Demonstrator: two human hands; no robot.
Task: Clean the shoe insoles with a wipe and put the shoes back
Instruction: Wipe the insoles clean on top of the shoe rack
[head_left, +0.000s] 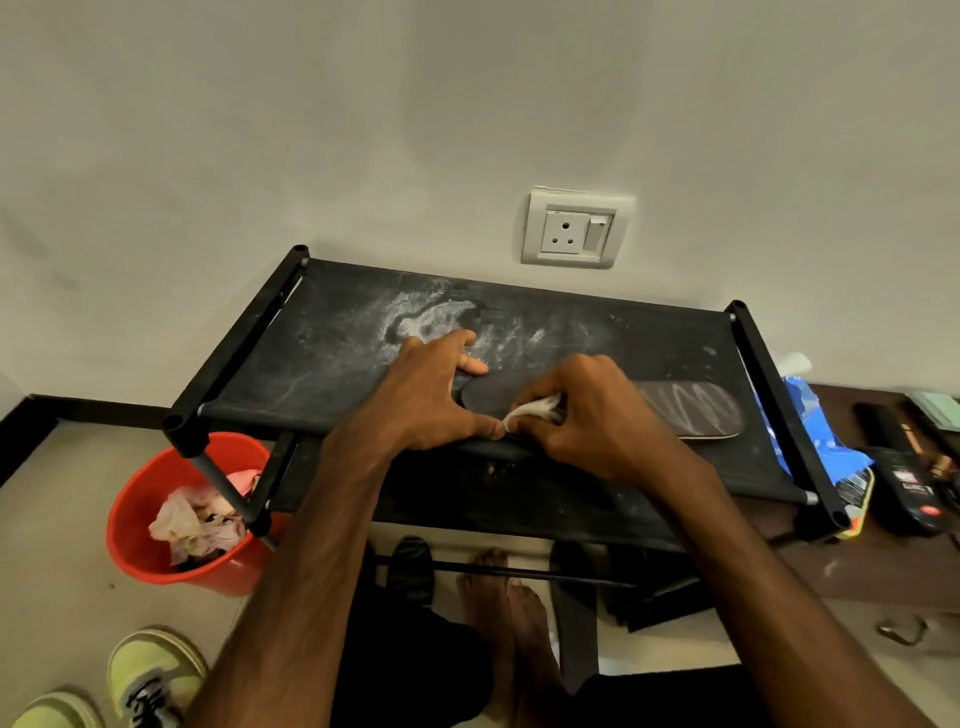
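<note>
A dark insole is found lying flat on the top fabric shelf of a black shoe rack, near the front edge and right of the middle. Pale wavy marks are seen on its right end. A white wipe is pressed against the insole's left portion. It is gripped by the right hand, whose fingers are curled tightly round it. The insole's left end is bracketed by the left hand: the fingers are spread and fairly straight, with the thumb laid at the near edge and the index finger at the far side. Whitish smears are noted on the shelf behind the hands.

A red bucket holding crumpled tissues is placed on the floor at the rack's left corner. Yellow-green sneakers are seen on the floor at lower left. Bare feet are visible under the rack. A blue packet rests just beside the rack's right rail. A wall socket is mounted above the rack.
</note>
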